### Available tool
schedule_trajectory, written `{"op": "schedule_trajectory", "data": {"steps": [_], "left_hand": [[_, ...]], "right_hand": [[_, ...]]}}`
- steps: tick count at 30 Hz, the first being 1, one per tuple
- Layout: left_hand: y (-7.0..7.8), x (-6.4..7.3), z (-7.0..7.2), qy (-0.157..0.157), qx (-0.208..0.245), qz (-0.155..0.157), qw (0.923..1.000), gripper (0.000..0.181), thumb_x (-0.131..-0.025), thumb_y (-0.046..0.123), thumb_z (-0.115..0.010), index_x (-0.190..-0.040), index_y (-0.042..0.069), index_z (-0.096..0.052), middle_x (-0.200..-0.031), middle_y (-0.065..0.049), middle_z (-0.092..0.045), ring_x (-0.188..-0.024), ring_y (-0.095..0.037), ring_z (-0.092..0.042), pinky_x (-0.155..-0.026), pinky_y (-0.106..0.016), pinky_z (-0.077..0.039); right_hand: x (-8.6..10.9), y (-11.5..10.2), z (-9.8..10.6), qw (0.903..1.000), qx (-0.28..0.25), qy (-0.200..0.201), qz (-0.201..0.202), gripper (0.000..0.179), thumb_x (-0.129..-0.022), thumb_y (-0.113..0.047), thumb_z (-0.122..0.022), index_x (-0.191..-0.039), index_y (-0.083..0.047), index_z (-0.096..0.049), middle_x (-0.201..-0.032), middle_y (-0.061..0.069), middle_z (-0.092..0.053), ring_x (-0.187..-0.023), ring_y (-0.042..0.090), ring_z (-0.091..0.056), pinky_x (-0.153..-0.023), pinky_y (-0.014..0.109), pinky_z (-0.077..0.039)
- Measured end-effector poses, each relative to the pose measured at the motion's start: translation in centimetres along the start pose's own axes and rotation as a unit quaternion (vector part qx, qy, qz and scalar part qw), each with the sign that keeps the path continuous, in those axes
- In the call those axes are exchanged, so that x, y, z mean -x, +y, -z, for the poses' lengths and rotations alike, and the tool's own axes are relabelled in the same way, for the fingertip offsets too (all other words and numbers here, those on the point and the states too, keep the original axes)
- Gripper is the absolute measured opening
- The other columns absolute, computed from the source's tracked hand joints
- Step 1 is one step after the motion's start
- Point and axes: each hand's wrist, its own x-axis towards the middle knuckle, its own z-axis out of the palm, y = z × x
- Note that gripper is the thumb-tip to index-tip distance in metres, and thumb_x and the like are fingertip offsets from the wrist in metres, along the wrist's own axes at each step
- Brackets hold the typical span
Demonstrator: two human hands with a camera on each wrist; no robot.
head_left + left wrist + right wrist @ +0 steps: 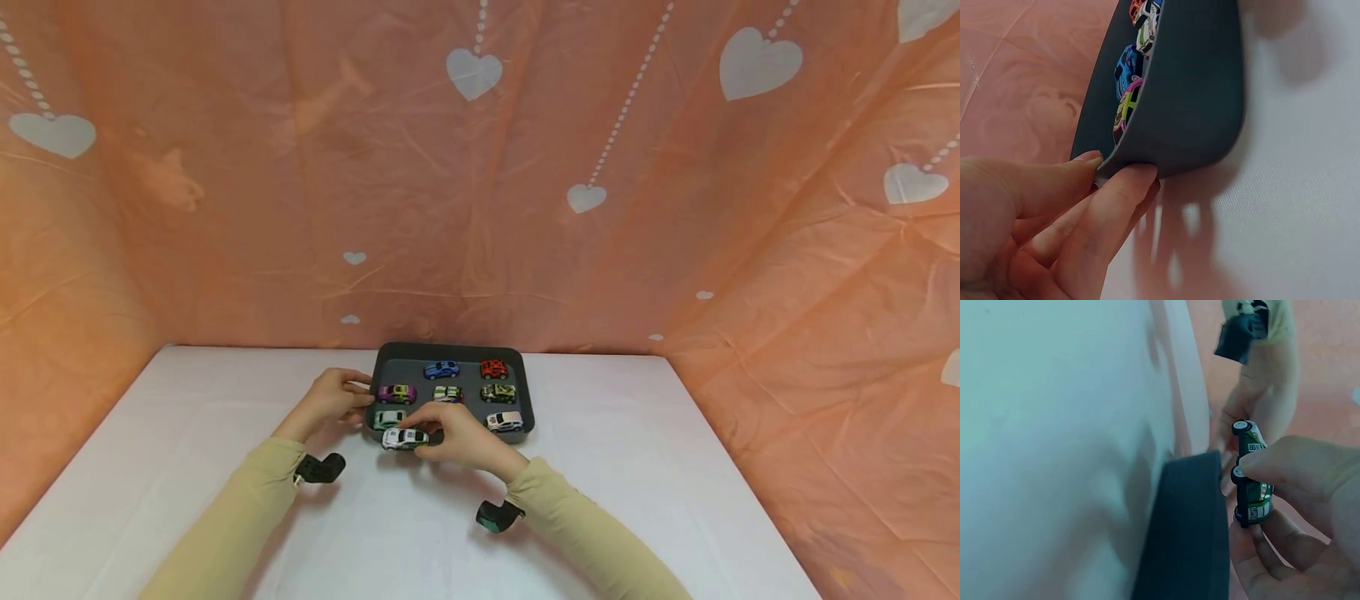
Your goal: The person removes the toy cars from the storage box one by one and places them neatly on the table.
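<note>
Head view: we find the white car [405, 438] pinched between the thumb and fingers of the right hand [465, 437], just over the near rim of the tray [465, 352], in front of the pale car [390, 419]. Whether it touches the rim, we cannot tell. The left hand [330, 402] grips the tray's left edge, and the left wrist view shows us thumb and fingers closed on the rim near a corner.

We judge the step in hand to be handling this one car at the tray's edge while the other hand steadies the tray. The next move, we think, calls for a light pinch, wheels clear of the rim and fingers kept off the pale car close by.

The tray is dark, smooth and matte, a shallow rounded rectangle with sloping walls. The cars look hard and glossy: we pick out the blue car [442, 369], the red car [493, 369] and the purple car [397, 394], the last with yellow-green patches. On the white car, the right wrist view gives us black wheels and shiny green panels with lettering. The white cloth [375, 542] below shows a fine weave; the orange sheet [405, 183] behind is creased, slightly shiny and printed with pale hearts.
</note>
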Motion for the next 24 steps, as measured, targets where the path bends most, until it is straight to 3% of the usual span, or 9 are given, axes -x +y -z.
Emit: {"op": "schedule_trajectory", "data": {"steps": [10, 24], "left_hand": [[-0.1, 0.0, 0.0, 0.002, -0.006, 0.012, 0.9999, 0.037, -0.089, -0.006, -0.059, -0.123, -0.019, -0.048, -0.103, -0.032, -0.064, -0.063, -0.019, -0.066, -0.053, -0.029, -0.056], [-0.1, 0.0, -0.1, 0.007, -0.015, 0.002, 0.9999, 0.037, -0.089, -0.007, -0.059, -0.122, -0.019, -0.049, -0.099, -0.030, -0.065, -0.057, -0.017, -0.063, -0.049, -0.027, -0.054]], "right_hand": [[0.5, 0.1, -2.5, 0.9992, 0.037, -0.006, 0.010, 0.037, -0.075, -0.001, -0.077, -0.111, -0.006, -0.069, -0.099, -0.001, -0.066, -0.084, 0.005, -0.054, -0.074, 0.013, -0.046], [1.5, 0.3, -4.3, 0.9987, 0.043, -0.002, -0.029, 0.039, -0.074, -0.003, -0.078, -0.112, -0.009, -0.070, -0.102, -0.007, -0.066, -0.084, -0.002, -0.054, -0.076, 0.011, -0.045]]}}
